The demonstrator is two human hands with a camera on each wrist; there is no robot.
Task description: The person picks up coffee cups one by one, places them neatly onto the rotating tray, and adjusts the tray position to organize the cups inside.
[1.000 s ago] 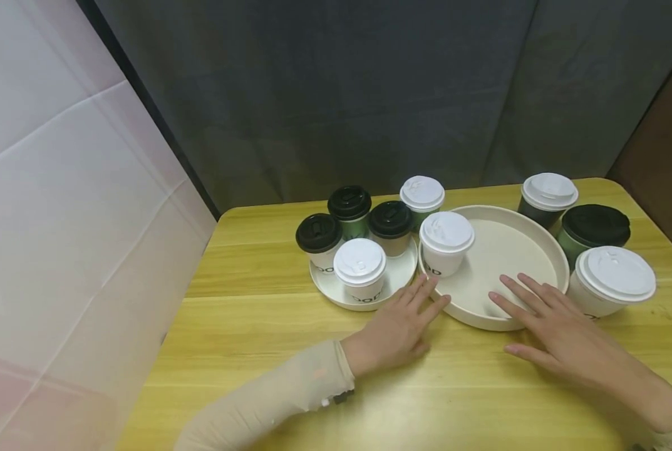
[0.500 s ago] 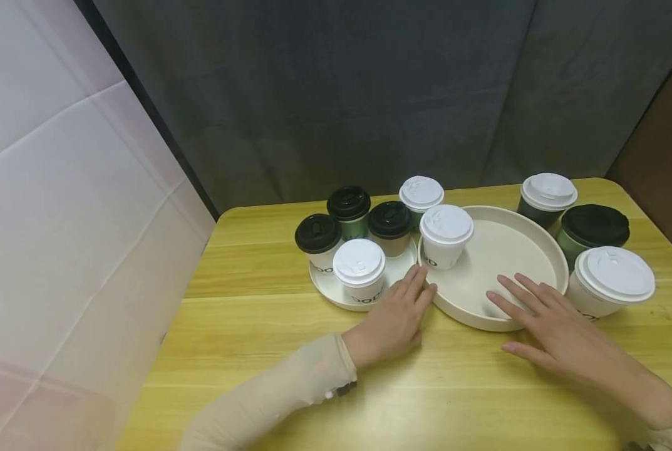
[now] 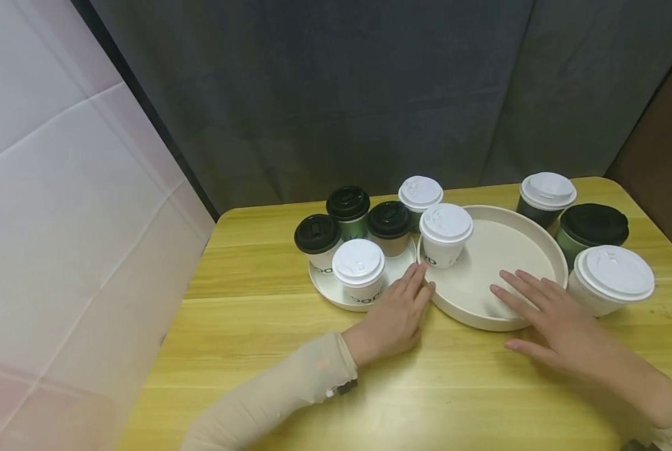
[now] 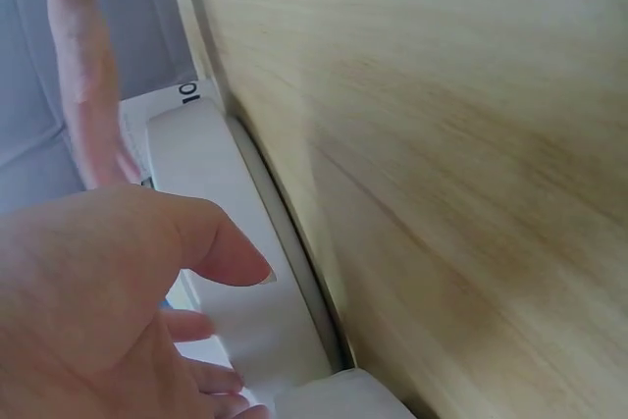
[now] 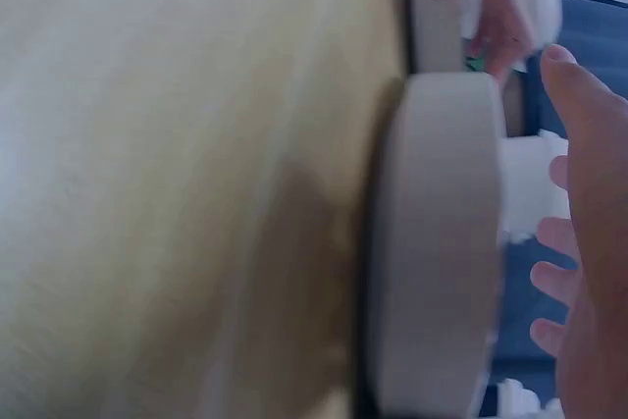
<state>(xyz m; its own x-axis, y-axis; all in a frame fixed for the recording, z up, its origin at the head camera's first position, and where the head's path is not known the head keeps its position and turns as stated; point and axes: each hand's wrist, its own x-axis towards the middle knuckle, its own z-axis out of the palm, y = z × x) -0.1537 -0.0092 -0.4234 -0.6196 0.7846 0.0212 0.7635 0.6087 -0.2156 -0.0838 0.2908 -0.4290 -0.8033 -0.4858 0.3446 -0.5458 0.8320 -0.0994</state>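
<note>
A round cream tray (image 3: pixel 530 266) lies on the table, and one white-lidded paper cup (image 3: pixel 445 244) stands upright at its left side. My left hand (image 3: pixel 389 316) is at the tray's front left rim, fingers fairly straight, beside a smaller white plate (image 3: pixel 336 294). Whether its fingertips touch the rim, I cannot tell. My right hand (image 3: pixel 561 326) hovers with spread fingers over the tray's front right part, holding nothing. The plate bears a white-lidded cup (image 3: pixel 360 269) and black-lidded cups (image 3: pixel 389 222). In the left wrist view, the thumb (image 4: pixel 231 252) is apart from the tray's side wall.
Right of the tray stand a large white-lidded cup (image 3: pixel 612 279), a black-lidded green cup (image 3: pixel 593 228) and a white-lidded dark cup (image 3: pixel 545 197). Another white-lidded cup (image 3: pixel 420 195) stands behind the plate. A dark curtain (image 3: pixel 336 100) closes off the back, a pale panel (image 3: pixel 76 219) the left.
The white-lidded cup on the tray has shifted slightly back. My left hand has drawn a little left, its fingers closer together. The right hand has barely moved.
</note>
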